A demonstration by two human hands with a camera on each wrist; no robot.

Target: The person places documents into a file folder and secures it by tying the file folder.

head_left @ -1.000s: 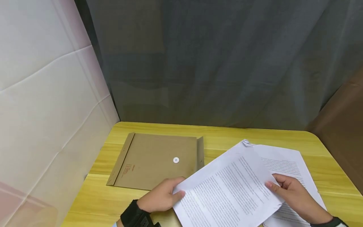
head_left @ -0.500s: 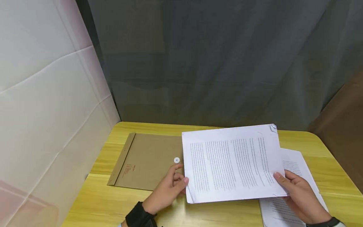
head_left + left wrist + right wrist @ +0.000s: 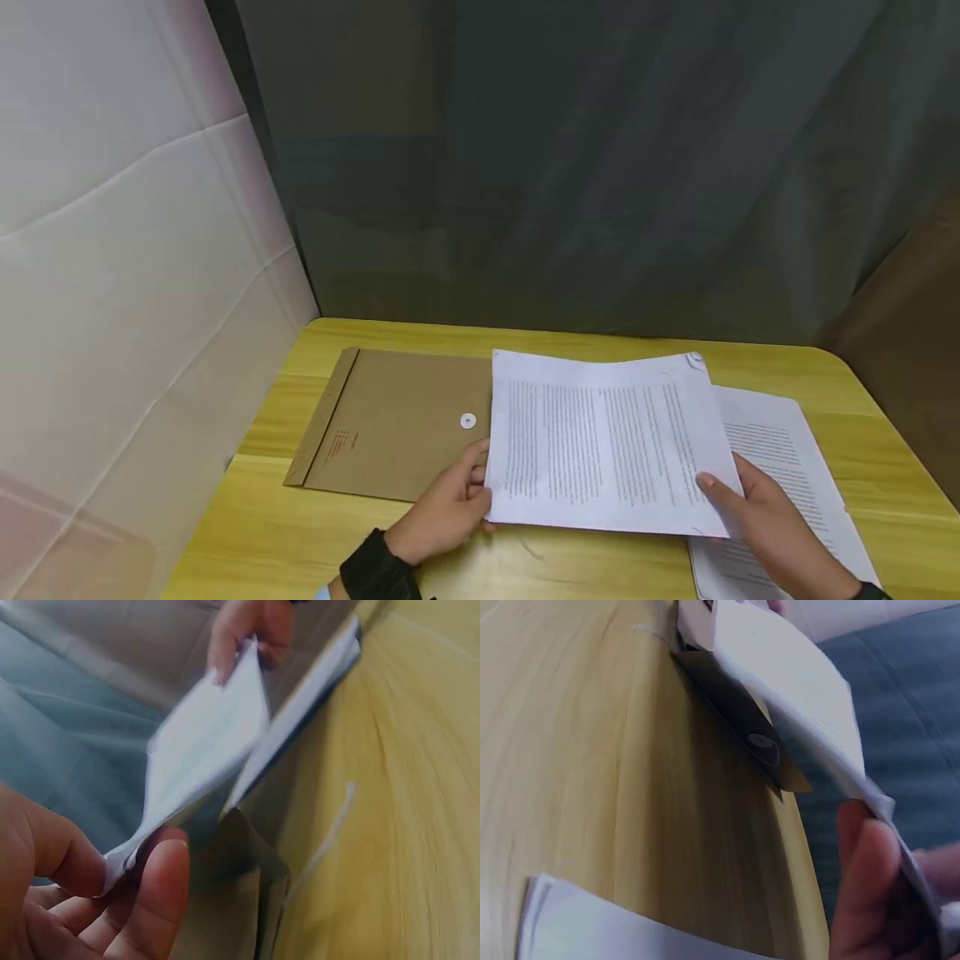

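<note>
White stapled sheets (image 3: 607, 446), pinched at both ends by left hand (image 3: 450, 504) and right hand (image 3: 772, 521), hide the brown envelope's (image 3: 397, 425) right edge.

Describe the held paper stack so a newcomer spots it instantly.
On the yellow wooden table, right of the brown envelope, two hands lift a stapled printed stack by its short edges. Unlike the loose sheets lying flat beneath, it is raised off the table.
</note>
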